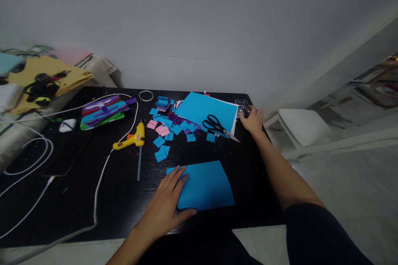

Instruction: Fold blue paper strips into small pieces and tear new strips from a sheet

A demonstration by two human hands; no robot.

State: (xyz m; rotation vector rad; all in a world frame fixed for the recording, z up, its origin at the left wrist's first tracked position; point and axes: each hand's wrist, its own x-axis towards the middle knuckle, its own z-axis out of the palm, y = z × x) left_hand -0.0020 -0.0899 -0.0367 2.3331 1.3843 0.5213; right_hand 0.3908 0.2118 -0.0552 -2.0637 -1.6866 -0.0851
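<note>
Well, right hand [252, 121] at phone [241, 102], screen [244, 110] unreadable

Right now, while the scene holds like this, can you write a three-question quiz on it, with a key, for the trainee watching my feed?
1. Multiple choice: what does the left hand rest on?
A) the yellow glue gun
B) the nearer blue sheet
C) the pink pieces
2. True or false: the scissors lie partly over the farther blue sheet.
3. Short answer: which hand is at the phone?

Key: 1. B. 2. True. 3. The right hand.
</note>
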